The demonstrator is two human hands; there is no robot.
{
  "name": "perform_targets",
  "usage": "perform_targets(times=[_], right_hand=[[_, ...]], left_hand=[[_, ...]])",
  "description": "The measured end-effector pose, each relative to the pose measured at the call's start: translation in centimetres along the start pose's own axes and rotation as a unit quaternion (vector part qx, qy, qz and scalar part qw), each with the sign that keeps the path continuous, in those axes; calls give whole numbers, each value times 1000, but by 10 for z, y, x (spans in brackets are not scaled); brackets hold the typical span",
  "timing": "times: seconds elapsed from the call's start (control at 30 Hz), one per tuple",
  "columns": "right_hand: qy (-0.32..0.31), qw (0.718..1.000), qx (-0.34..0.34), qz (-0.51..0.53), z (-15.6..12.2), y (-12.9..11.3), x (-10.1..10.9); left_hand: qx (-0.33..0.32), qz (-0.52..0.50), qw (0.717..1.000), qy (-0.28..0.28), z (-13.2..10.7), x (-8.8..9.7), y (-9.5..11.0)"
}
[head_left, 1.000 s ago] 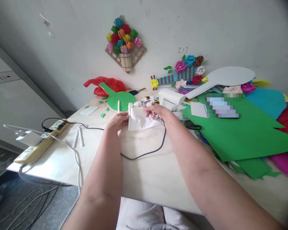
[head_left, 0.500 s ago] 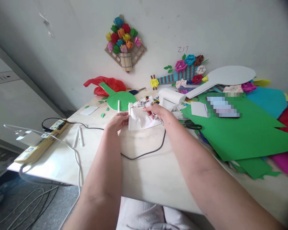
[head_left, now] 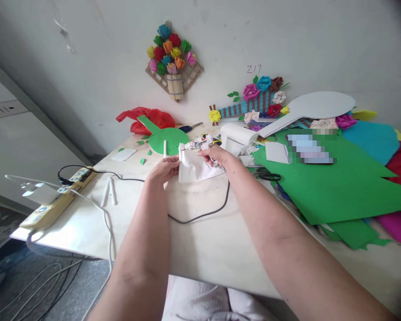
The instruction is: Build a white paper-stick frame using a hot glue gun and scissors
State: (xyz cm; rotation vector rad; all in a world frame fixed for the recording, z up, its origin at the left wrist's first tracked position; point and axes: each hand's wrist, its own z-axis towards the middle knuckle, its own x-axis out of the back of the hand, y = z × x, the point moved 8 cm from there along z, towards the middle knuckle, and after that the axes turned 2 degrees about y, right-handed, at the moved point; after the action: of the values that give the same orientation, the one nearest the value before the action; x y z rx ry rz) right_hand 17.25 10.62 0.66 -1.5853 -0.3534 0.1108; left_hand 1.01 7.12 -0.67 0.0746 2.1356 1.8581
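— What takes up the most room?

— The pale wooden table (head_left: 200, 254), pushed against a white wall so that the paper craft at the back can lean on it. A large green sheet of card (head_left: 337, 187) covers its right half. It is spread flat over blue, red and magenta sheets, clear of the hands.

— And next down in size?

— A grey paddle-shaped cardboard cutout (head_left: 321, 104) is propped on that pile. A smaller green paddle-shaped cutout (head_left: 169, 140) lies flat at the far edge, just beyond the hands.

— What do the hands have?

— A white crumpled sheet of paper (head_left: 194, 170), near the far middle of the table, with its lower part resting on the top. The left hand (head_left: 165, 168) pinches its left edge between thumb and fingers. I judge that this grip keeps the sheet lifted and steady. The right hand (head_left: 218, 154) has its fingers curled closed at the sheet's upper right edge. I can't tell whether they pinch the paper or something small beneath it.

— And the cord?

— A black cable (head_left: 200, 216) runs from a yellowish power strip (head_left: 58, 196) at the left corner. It makes a loose loop across the table and goes up under the right hand, and it looks slack enough not to tug.

— Is there anything to read?

— The handwritten number 217 (head_left: 255, 69), in red on the wall. A patch on the green card is blurred and unreadable.
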Motion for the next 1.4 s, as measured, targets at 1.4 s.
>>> perform_targets(times=[1.4], right_hand=[[11,1000,5,11,-3,-4,3]], left_hand=[[3,-7,999,38,-1,3,1]])
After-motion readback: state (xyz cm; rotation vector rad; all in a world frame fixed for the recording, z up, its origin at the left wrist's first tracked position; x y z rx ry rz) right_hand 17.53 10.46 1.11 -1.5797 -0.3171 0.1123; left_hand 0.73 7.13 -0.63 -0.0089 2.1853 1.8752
